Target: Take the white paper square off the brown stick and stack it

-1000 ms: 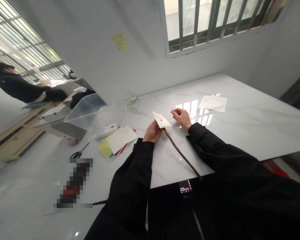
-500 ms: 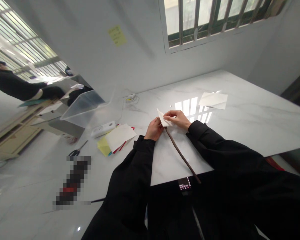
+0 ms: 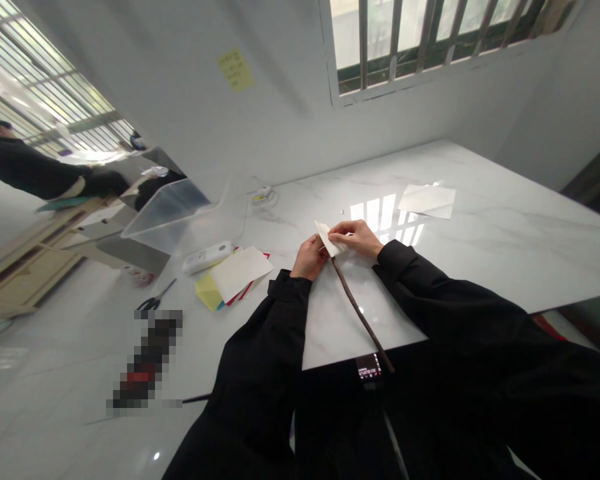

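Observation:
A small folded piece of white paper (image 3: 326, 240) is between my two hands, above the marble-look table. My left hand (image 3: 310, 259) is closed on the paper's left side, with several fingertips hidden behind it. From the right, my right hand (image 3: 359, 239) pinches the paper between thumb and fingers. A thin brown stick (image 3: 355, 301) extends from the paper's lower corner toward me, its lower end over the table's front edge. Its upper end is covered by the paper, so I cannot tell whether my left fingers also grip it.
Left of my hands are coloured and white paper sheets (image 3: 243, 275), a white device (image 3: 209, 257), scissors (image 3: 153, 300) and a clear plastic bin (image 3: 173, 210). Another white sheet (image 3: 427, 201) lies at the right. A person (image 3: 30, 163) in dark clothing sits at far left.
The stick's lower end has swung slightly to the left. The folded paper has tilted and shifted a little downward, while both hands stay nearly in place.

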A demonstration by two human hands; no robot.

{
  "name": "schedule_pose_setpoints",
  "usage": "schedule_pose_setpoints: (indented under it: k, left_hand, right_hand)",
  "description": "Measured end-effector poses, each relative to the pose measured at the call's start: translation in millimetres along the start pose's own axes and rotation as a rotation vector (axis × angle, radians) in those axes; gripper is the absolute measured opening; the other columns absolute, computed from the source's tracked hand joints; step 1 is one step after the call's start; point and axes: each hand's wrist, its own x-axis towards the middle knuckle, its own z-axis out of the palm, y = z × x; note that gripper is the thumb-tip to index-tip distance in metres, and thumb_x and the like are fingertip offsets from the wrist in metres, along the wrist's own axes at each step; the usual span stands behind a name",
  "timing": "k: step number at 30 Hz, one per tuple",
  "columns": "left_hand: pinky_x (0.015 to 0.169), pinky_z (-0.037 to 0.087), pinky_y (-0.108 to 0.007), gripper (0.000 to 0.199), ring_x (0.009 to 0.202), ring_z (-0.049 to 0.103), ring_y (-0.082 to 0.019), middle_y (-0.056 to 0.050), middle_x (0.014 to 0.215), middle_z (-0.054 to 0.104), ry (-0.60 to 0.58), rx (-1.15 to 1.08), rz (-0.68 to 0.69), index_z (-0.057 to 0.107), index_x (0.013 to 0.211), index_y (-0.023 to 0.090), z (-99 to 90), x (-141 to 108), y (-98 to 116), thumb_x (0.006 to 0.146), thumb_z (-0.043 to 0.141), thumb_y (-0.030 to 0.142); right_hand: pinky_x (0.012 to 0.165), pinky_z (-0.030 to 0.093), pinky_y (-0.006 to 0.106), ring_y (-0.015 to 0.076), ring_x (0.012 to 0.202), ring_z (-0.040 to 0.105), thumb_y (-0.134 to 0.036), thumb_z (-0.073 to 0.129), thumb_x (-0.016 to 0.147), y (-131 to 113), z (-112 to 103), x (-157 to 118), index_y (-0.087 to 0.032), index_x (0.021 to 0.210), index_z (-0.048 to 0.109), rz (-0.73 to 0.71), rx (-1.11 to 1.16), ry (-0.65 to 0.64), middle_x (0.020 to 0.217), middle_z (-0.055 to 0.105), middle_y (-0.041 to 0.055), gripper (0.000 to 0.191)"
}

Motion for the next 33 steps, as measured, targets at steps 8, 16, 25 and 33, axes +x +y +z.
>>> schedule_pose_setpoints:
  k: [8, 16, 25, 33]
  left_hand:
    - [0.082, 0.051, -0.031, 0.033, 0.092, 0.069, -0.022, -0.006, 0.084, 0.075, 0.025, -0.073, 0.0, 0.071, 0.086, 0.015, 1.1, 1, -1, 0.073, 0.091, 0.038]
    - [0.075, 0.052, -0.029, 0.035, 0.085, 0.068, -0.019, -0.006, 0.085, 0.075, 0.094, -0.093, -0.005, 0.076, 0.095, 0.013, 8.1, 1, 3, 0.08, 0.086, 0.043]
    - [0.058, 0.041, -0.026, 0.054, 0.063, 0.056, -0.012, -0.006, 0.079, 0.07, 0.104, -0.051, -0.007, 0.075, 0.103, 0.011, 12.6, 7, 8, 0.08, 0.084, 0.058]
    - [0.065, 0.045, -0.026, 0.039, 0.072, 0.06, -0.016, -0.003, 0.075, 0.068, 0.005, 0.058, 0.04, 0.075, 0.091, 0.014, 9.6, 30, 5, 0.076, 0.089, 0.047]
  right_hand:
    - [0.082, 0.054, 0.032, 0.0189, 0.083, 0.069, -0.045, 0.076, 0.082, 5, -3, 2, -0.017, 0.096, 0.083, 0.02, -0.027, 0.022, 0.091, 0.081, 0.0059, 0.032]
    - [0.08, 0.052, 0.033, 0.0191, 0.08, 0.068, -0.041, 0.075, 0.085, 10, -2, 3, -0.019, 0.096, 0.084, -0.017, -0.125, 0.099, 0.094, 0.082, 0.0067, 0.026]
    - [0.079, 0.054, 0.032, 0.0179, 0.079, 0.068, -0.037, 0.076, 0.084, 4, 1, 3, -0.02, 0.094, 0.081, 0.028, -0.178, 0.181, 0.089, 0.078, 0.0043, 0.02]
    - [0.08, 0.056, 0.032, 0.0177, 0.079, 0.07, -0.032, 0.075, 0.086, 6, 1, 7, -0.021, 0.091, 0.077, 0.054, -0.237, 0.279, 0.09, 0.078, 0.0033, 0.012]
